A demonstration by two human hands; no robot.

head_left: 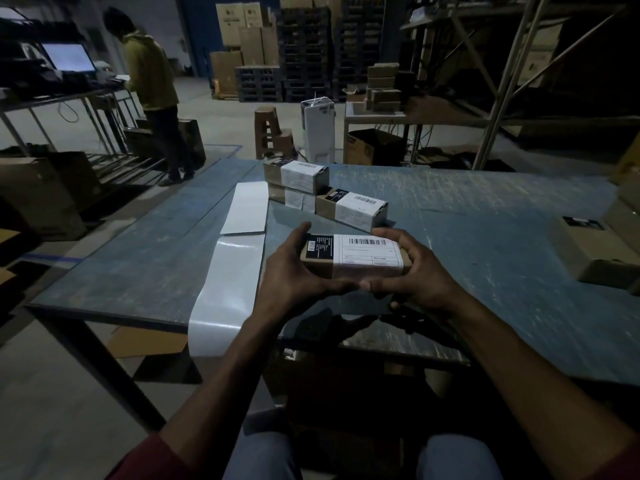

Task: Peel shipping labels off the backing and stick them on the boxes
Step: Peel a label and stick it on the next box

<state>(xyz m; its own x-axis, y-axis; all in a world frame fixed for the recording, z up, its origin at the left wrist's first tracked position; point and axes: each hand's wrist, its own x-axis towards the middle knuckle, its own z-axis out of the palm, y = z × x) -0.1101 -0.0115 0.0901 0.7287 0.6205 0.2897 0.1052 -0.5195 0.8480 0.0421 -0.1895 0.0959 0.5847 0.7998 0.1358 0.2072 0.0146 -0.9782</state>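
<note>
Grip: left hand [294,271] and right hand [412,271] both curl round the held box [353,258], lifted above the counter [485,216], likely pressing its label [367,252] flat.
Backing strip [232,271]: bare, draped over the near edge.
Labelled boxes [322,192]: stacked beyond, apparently finished.

Four labelled boxes [353,258], two hands [294,275].

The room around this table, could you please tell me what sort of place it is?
Most likely a warehouse packing area: stacked cartons and dark pallets fill the back, metal racking stands on the right, and both hands hold a labelled box above a worn table.
</note>
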